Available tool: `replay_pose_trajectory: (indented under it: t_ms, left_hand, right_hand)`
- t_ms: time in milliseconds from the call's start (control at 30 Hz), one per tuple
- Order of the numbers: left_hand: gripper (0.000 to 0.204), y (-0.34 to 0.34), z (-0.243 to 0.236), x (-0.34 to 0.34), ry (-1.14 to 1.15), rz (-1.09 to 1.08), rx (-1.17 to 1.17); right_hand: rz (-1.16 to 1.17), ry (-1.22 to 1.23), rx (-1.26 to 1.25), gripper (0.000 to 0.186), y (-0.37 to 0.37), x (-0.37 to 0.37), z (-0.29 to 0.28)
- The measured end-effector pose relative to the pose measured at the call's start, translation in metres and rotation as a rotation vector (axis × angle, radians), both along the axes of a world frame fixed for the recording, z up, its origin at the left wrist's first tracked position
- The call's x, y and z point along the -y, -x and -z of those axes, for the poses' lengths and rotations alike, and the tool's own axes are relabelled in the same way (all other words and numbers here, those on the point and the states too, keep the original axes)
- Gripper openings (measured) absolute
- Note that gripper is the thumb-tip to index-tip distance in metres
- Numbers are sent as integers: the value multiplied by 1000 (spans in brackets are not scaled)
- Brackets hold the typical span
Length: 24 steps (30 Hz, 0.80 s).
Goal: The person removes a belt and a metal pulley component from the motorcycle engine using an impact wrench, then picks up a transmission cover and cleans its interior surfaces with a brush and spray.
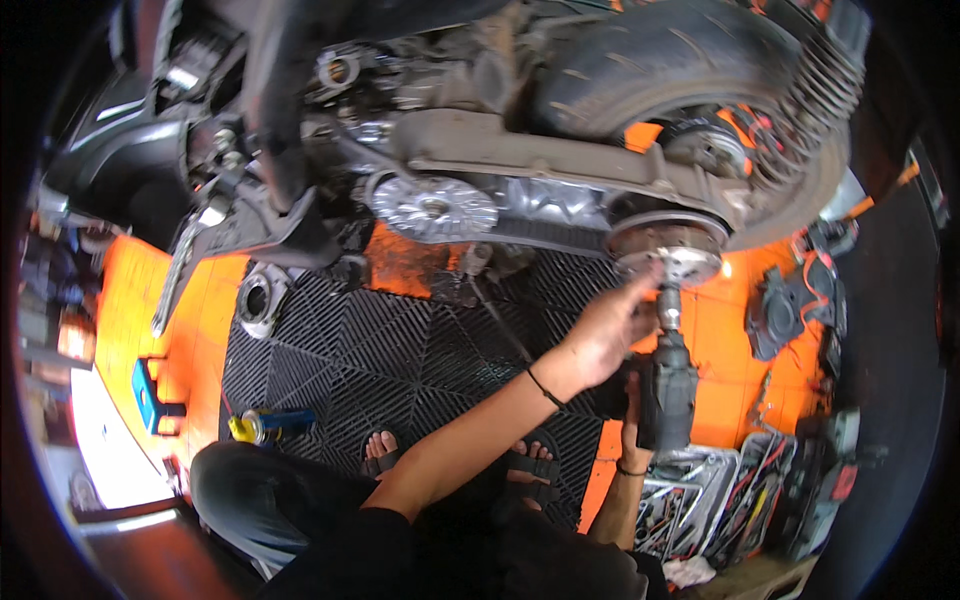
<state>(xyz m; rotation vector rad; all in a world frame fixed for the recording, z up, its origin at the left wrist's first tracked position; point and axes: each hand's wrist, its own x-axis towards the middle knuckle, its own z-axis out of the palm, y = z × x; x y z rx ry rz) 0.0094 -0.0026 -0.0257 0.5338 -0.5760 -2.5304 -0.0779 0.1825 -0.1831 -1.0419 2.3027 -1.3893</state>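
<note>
My right hand (632,408) grips a black impact wrench (668,392), held upright with its socket (669,308) pointing at the round metal clutch (672,250) of a scooter's drive side. Whether the socket sits on the clutch's centre is hard to tell. Beside the socket, my left hand (598,345) reaches up with stretched fingers, the fingertips at the clutch's lower face; some fingers are hidden. A drive belt (550,236) runs left from the clutch to a finned metal pulley (435,208). Above them lies the long grey drive housing (530,150).
The rear tyre (670,65) and a coil spring (825,90) are at the upper right. A tool tray (690,490) stands at lower right, with a black cover (780,315) beyond. On the black mat (400,345) are a round metal part (258,300) and a spray can (265,427).
</note>
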Motion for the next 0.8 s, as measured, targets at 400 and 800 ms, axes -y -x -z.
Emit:
replay_pose_trajectory:
  t_ms: [400, 800]
  left_hand:
    - [51, -34, 47, -36, 455, 140, 353]
    - [39, -68, 80, -21, 643, -29, 599]
  right_hand:
    - [315, 286, 113, 30, 1, -17, -4]
    - [623, 55, -476, 36, 112, 17, 35]
